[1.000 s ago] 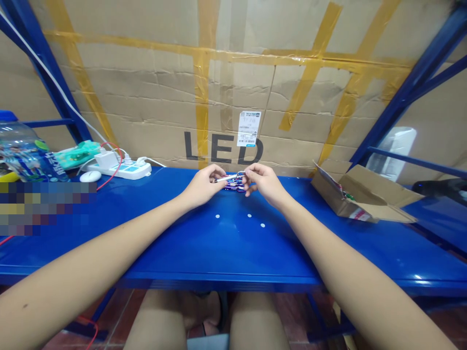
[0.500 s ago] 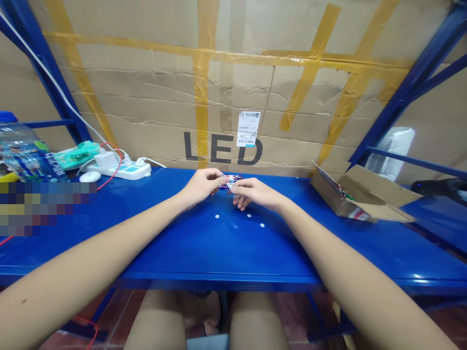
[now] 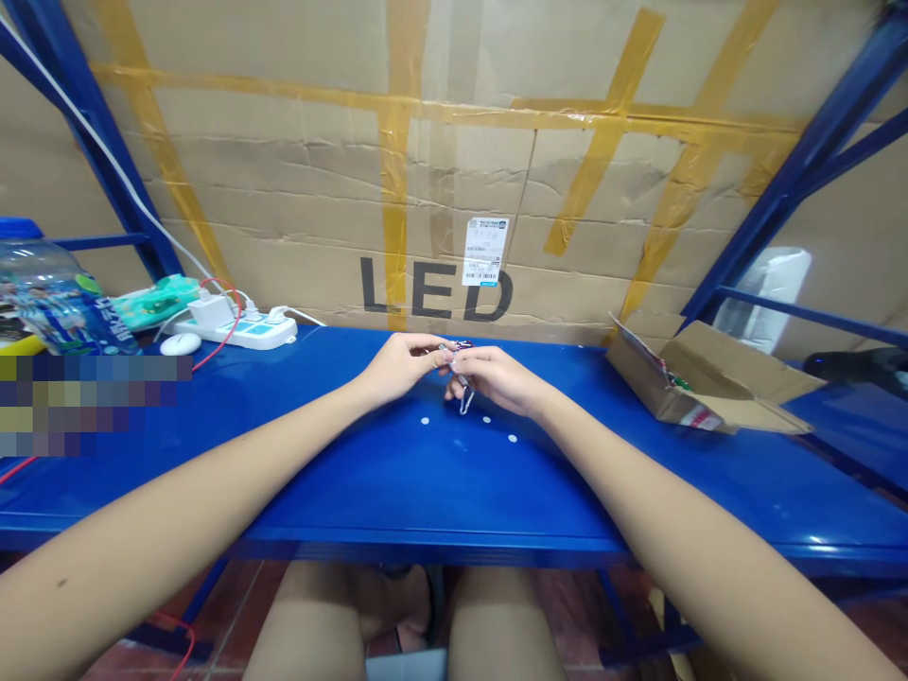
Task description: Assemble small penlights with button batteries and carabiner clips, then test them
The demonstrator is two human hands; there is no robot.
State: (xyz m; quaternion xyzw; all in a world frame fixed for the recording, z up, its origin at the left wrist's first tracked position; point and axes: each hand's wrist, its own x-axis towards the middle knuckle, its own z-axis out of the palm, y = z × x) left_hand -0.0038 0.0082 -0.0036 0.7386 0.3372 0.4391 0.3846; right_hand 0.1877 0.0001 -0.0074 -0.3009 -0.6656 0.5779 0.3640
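Note:
Over the back of the blue table point(image 3: 397, 482), my left hand point(image 3: 408, 367) and my right hand point(image 3: 497, 376) meet with their fingertips together. Both pinch a small metallic item, mostly covered by the fingers. A silvery clip-like loop point(image 3: 465, 399) hangs below the right fingers. Dark red and purple shiny pieces point(image 3: 462, 344) show just behind the fingertips. Three small white discs lie on the table in front of the hands: one at the left point(image 3: 425, 421), one nearer the middle point(image 3: 486, 419) and one at the right point(image 3: 513, 439).
An open cardboard box point(image 3: 659, 383) with small items sits at the right. At the left are a power strip point(image 3: 255, 331) with plugs, a white round object point(image 3: 180, 344), a green packet point(image 3: 152, 301) and a bottle point(image 3: 63, 303). A large cardboard carton point(image 3: 312, 208) stands behind.
The silvery loop now hangs lower beneath my right fingers. My left hand has shifted slightly right, and the hands cover more of the shiny pieces.

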